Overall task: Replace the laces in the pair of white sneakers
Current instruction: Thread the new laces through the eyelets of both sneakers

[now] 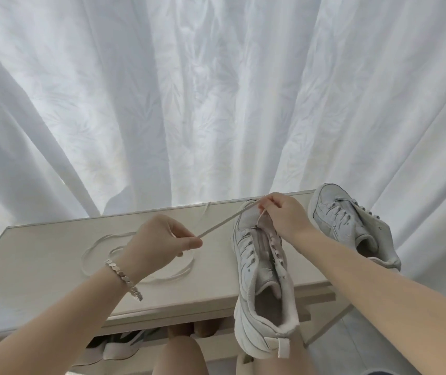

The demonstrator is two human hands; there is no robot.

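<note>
1. Near white sneaker [257,269] lies on the bench [48,255], toe pointing away from me, heel hanging over the front edge.
2. Lace [224,222] is stretched taut between my two hands, above the toe end.
3. My left hand [157,239]: fingers pinch the lace's near end.
4. My right hand [284,215]: fingers pinch the lace over the sneaker's toe.
5. Second sneaker [346,220] sits at the bench's right end, apart from the first.
6. Loose lace [167,277] lies coiled on the bench below my left hand.
7. Bracelet [124,277] on my left wrist.
8. White curtain [216,90] hangs behind.

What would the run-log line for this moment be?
left hand: pinches lace, pulled taut | right hand: pinches lace over near sneaker | other sneaker: untouched on shelf | loose lace: coiled on shelf
</note>
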